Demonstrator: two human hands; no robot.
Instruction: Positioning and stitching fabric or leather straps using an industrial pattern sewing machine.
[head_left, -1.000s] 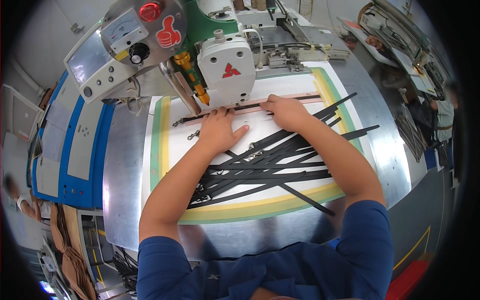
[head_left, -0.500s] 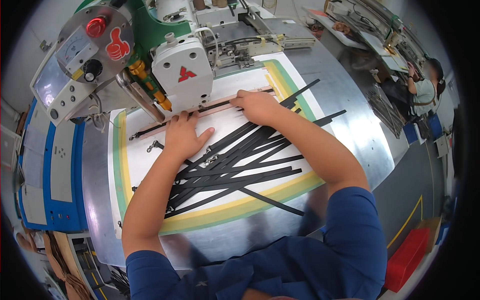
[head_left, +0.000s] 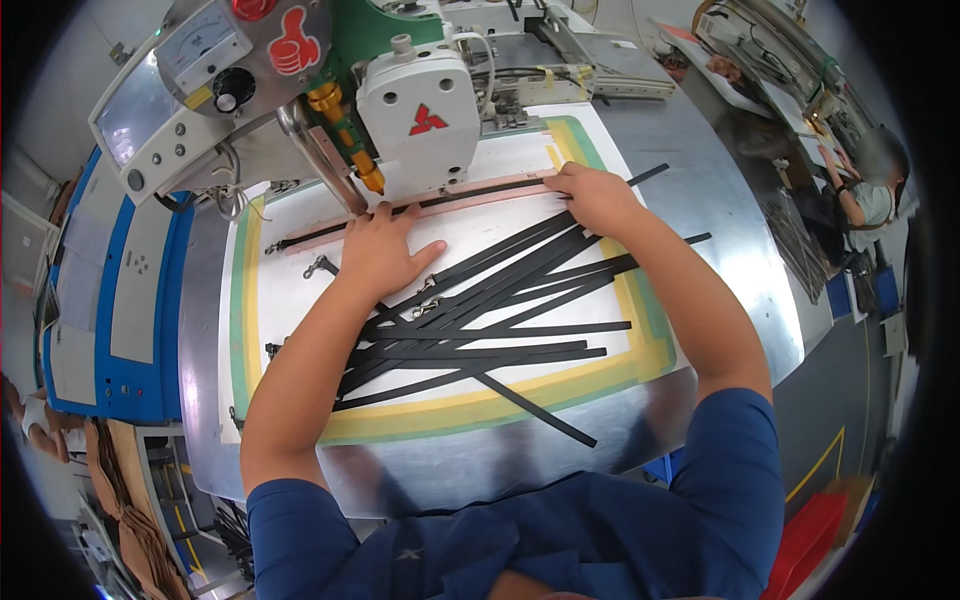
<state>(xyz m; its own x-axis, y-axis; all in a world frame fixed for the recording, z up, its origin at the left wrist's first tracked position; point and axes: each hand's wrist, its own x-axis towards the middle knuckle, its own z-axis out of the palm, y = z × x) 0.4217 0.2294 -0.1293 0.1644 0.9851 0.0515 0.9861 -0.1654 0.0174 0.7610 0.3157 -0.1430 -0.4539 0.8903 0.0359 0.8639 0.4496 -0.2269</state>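
A black strap [head_left: 475, 193] with a metal clip at its left end lies along a pink strip-shaped guide [head_left: 320, 237] under the sewing machine head. My left hand [head_left: 385, 250] rests with fingers spread, its fingertips at the strap and guide just below the gold-coloured rod. At the guide's right end my right hand [head_left: 597, 200] has its thumb and fingers closed on the strap's end. Nearer to me, a loose pile of black straps [head_left: 480, 310] lies crisscrossed on the white sheet, some with metal snap hooks [head_left: 427, 305].
A white sewing machine head [head_left: 420, 100] and a control panel with a dial [head_left: 235, 90] overhang the work. Yellow and green tape [head_left: 480, 418] borders the white sheet on a metal table [head_left: 720, 330]. A blue cabinet [head_left: 145, 300] stands left; a co-worker [head_left: 872, 190] sits far right.
My right hand has slid rightward along the strap to the guide's end. The left hand stays by the strap with fingers spread. The whole view has shifted slightly.
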